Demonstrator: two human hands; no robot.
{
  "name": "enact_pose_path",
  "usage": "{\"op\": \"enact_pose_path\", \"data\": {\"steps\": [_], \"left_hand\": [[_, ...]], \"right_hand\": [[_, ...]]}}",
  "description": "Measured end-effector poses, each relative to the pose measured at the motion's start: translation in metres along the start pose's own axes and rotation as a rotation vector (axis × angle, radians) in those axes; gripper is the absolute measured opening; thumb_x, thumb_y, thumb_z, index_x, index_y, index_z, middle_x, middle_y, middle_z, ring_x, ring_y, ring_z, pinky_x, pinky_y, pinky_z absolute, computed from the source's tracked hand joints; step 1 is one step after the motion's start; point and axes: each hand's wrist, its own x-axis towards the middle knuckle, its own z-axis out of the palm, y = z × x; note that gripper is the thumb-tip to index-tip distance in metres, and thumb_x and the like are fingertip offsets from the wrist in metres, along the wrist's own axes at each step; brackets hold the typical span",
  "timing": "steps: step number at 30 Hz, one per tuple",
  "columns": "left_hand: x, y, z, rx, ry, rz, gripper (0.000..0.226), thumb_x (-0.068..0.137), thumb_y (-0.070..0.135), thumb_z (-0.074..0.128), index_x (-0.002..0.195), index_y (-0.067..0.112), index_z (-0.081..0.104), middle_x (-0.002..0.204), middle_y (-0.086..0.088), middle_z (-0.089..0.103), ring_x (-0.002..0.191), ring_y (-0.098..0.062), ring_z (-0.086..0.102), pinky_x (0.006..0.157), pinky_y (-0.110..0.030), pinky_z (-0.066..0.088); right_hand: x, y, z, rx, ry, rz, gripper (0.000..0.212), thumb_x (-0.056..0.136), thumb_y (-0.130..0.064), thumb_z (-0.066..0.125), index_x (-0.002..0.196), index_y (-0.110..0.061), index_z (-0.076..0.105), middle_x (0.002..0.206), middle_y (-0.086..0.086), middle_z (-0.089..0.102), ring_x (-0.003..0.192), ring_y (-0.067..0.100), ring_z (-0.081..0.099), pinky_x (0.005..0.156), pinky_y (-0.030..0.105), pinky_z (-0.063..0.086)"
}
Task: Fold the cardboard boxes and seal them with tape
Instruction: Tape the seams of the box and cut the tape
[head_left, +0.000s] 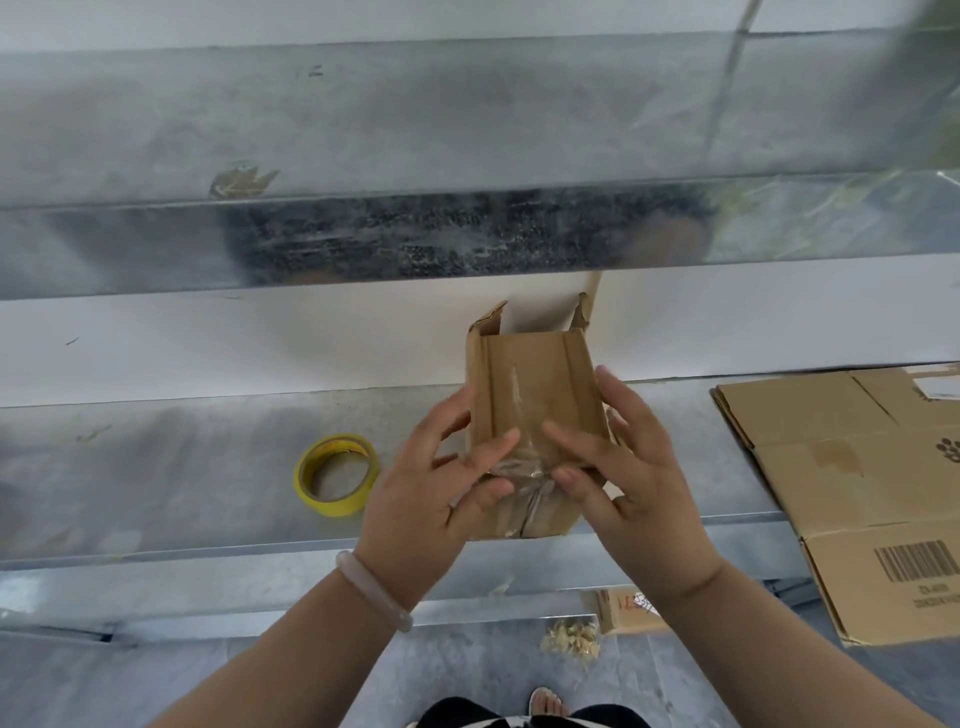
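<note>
Taped cardboard box (530, 395) between both hands

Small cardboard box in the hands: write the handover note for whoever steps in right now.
Left hand: holds the small cardboard box at its left side, thumb pressing the clear tape.
Right hand: holds its right side, thumb on the same tape.
Box: above the metal bench; near end taped, though crumpled; far flaps stand open.
Yellow tape roll: on the bench, to the left.
Flattened cardboard: on the right, unfolded.
Left: smooth tape, close and seal far end, do the flat cardboard.
</note>
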Motion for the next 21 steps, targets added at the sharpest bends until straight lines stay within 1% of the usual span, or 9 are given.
{"op": "enact_pose_path", "data": {"steps": [2,4,6,8,10,13,16,19,21], "left_hand": [[0.004,0.001,-0.005,0.075,0.014,0.022,0.033,0.09,0.052,0.056,0.113,0.032,0.069,0.136,0.001,0.052,0.114,-0.02,0.056,0.083,-0.036,0.053],[0.008,0.001,-0.008,0.147,0.02,0.033,0.03,0.088,0.052,0.059,0.101,0.031,0.075,0.126,0.005,0.059,0.106,-0.02,0.057,0.08,-0.035,0.051],[0.009,0.0,-0.009,0.192,0.003,0.056,0.025,0.086,0.048,0.063,0.096,0.029,0.077,0.12,0.007,0.062,0.106,-0.02,0.055,0.082,-0.034,0.05],[0.012,-0.003,-0.009,0.229,-0.011,0.103,0.023,0.086,0.045,0.063,0.094,0.028,0.077,0.112,0.01,0.065,0.104,-0.021,0.055,0.088,-0.028,0.046],[0.016,-0.003,-0.01,0.246,-0.023,0.132,0.025,0.087,0.045,0.061,0.093,0.027,0.077,0.106,0.012,0.067,0.101,-0.022,0.055,0.091,-0.022,0.041],[0.015,-0.006,-0.012,0.238,-0.042,0.143,0.029,0.092,0.043,0.055,0.101,0.026,0.076,0.112,0.01,0.067,0.103,-0.022,0.055,0.093,-0.026,0.042],[0.007,-0.012,-0.015,0.242,-0.094,0.189,0.031,0.097,0.035,0.048,0.114,0.022,0.07,0.126,0.006,0.061,0.115,-0.021,0.052,0.102,-0.025,0.038],[0.006,-0.013,-0.016,0.2,-0.096,0.161,0.027,0.095,0.032,0.05,0.108,0.023,0.073,0.125,0.008,0.062,0.118,-0.018,0.051,0.103,-0.021,0.036],[0.006,-0.012,-0.014,0.124,-0.075,0.088,0.025,0.094,0.031,0.052,0.106,0.023,0.073,0.126,0.009,0.062,0.121,-0.016,0.051,0.103,-0.025,0.039]], "right_hand": [[0.004,0.005,-0.001,-0.041,-0.018,-0.099,0.024,0.091,-0.039,0.059,0.108,-0.029,0.073,0.136,0.001,0.056,0.135,0.03,0.042,0.106,0.044,0.041],[0.007,0.009,-0.002,-0.048,-0.053,-0.125,0.023,0.09,-0.038,0.061,0.104,-0.026,0.075,0.128,-0.003,0.062,0.135,0.031,0.041,0.106,0.047,0.042],[0.01,0.012,-0.003,-0.043,-0.074,-0.148,0.024,0.09,-0.038,0.062,0.103,-0.024,0.076,0.125,-0.004,0.063,0.134,0.032,0.041,0.107,0.045,0.041],[0.012,0.013,-0.004,-0.046,-0.077,-0.178,0.024,0.089,-0.036,0.063,0.101,-0.022,0.077,0.122,-0.006,0.065,0.134,0.03,0.043,0.108,0.042,0.041],[0.012,0.012,-0.004,0.006,-0.074,-0.121,0.024,0.087,-0.035,0.064,0.101,-0.021,0.077,0.119,-0.01,0.066,0.137,0.025,0.043,0.109,0.042,0.041],[0.008,0.013,-0.006,0.136,-0.088,0.014,0.029,0.087,-0.036,0.064,0.111,-0.021,0.071,0.126,-0.018,0.062,0.14,0.017,0.04,0.11,0.045,0.039],[0.003,0.02,-0.009,0.106,-0.151,-0.008,0.036,0.096,-0.041,0.052,0.127,-0.024,0.061,0.142,-0.02,0.05,0.144,0.016,0.033,0.109,0.059,0.037],[0.001,0.027,-0.013,-0.009,-0.228,-0.064,0.04,0.099,-0.03,0.045,0.14,-0.031,0.046,0.15,-0.018,0.039,0.146,0.018,0.028,0.105,0.066,0.035],[0.001,0.024,-0.013,-0.014,-0.247,-0.041,0.045,0.099,-0.024,0.043,0.141,-0.039,0.043,0.152,-0.019,0.037,0.147,0.017,0.026,0.107,0.066,0.033]]}}
